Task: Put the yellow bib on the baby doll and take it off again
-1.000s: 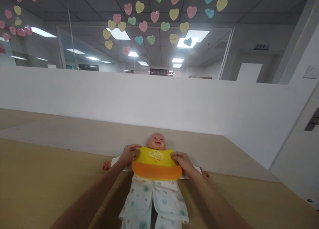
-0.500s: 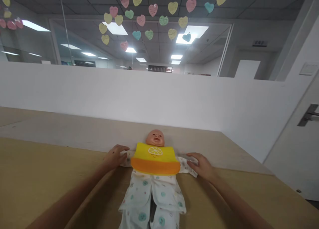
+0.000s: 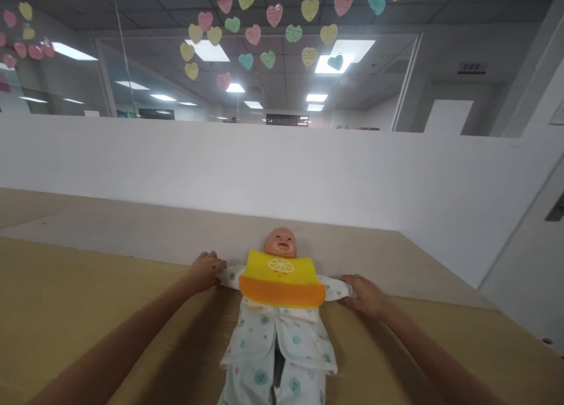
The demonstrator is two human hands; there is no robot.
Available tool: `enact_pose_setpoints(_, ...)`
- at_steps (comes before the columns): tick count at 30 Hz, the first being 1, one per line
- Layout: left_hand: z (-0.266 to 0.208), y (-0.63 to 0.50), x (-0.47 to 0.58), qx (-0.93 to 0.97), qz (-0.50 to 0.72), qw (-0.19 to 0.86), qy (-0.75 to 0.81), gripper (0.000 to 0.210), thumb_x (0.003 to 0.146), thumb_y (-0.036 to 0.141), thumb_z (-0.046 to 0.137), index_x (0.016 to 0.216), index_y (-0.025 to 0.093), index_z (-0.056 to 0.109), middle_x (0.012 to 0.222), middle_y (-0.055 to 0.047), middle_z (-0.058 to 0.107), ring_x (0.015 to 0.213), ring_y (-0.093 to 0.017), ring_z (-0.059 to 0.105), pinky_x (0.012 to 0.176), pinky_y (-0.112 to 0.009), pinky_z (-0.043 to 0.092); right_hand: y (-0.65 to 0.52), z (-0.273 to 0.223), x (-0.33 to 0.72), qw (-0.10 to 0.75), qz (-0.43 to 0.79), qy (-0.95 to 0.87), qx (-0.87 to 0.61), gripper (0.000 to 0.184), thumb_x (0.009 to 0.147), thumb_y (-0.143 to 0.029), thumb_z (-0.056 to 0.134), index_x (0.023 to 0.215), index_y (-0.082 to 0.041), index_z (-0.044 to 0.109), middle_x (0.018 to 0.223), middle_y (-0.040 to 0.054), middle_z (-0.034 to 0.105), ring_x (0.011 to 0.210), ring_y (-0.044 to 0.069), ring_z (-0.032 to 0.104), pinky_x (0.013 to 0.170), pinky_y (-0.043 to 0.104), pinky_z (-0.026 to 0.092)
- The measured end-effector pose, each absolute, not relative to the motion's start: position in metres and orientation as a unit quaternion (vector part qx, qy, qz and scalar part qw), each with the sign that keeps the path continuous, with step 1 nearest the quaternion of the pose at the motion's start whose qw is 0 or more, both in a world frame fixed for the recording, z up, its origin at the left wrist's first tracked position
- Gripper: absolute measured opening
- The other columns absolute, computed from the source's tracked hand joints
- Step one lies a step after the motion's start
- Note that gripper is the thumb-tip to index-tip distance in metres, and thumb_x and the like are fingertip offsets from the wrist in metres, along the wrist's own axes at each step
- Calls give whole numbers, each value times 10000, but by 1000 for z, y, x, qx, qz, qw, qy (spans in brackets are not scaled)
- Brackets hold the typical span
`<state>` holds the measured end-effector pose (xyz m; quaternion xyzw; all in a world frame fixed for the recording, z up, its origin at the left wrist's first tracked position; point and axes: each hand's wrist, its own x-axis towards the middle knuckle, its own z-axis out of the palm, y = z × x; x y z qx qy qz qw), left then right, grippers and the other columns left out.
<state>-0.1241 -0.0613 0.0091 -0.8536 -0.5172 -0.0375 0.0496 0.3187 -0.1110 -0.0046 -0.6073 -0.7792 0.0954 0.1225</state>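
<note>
A baby doll [image 3: 282, 241] lies face up in front of me, dressed in a white patterned jacket [image 3: 304, 334] and matching trousers [image 3: 259, 384]. Across its chest spreads a yellow bib [image 3: 282, 270] with a citrus slice print and an orange pocket [image 3: 282, 291]. The sleeves stretch out to both sides. My left hand [image 3: 208, 271] is closed on the end of the sleeve at the left, and my right hand [image 3: 363, 295] grips the cuff of the sleeve at the right. The doll's own hands are hidden.
The doll rests on a wide tan surface [image 3: 132, 311] with a paler strip [image 3: 145, 228] behind it. A white low wall [image 3: 247, 170] stands at the back, under glass with heart-shaped notes [image 3: 274, 15]. At the right is a door handle [image 3: 556, 208].
Both hands have closed on the sleeve ends, the right one from a looser, spread pose. The right sleeve now lies straighter outward. The whole view has shifted slightly.
</note>
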Motion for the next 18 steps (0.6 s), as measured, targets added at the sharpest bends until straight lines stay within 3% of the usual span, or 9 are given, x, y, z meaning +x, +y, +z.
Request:
enact_pose_setpoints(4, 22, -68, -112, -838, 46, 111, -532, 296, 690, 168, 583, 984, 175, 626, 963, -116, 683, 1024, -285, 569, 891, -417, 381, -112, -4, 323, 84, 65, -782, -614, 324, 704, -327, 556, 988, -192, 635, 1003, 94, 667, 975, 260, 582, 835, 331, 399)
enact_pose_setpoints(18, 18, -73, -103, -799, 60, 141, -582, 255, 760, 230, 577, 1008, 207, 629, 1015, -112, 683, 1070, -291, 537, 950, -477, 288, -115, -10, 322, 58, 37, -762, -644, 298, 734, -362, 537, 957, -180, 613, 975, 107, 650, 985, 263, 554, 801, 314, 363)
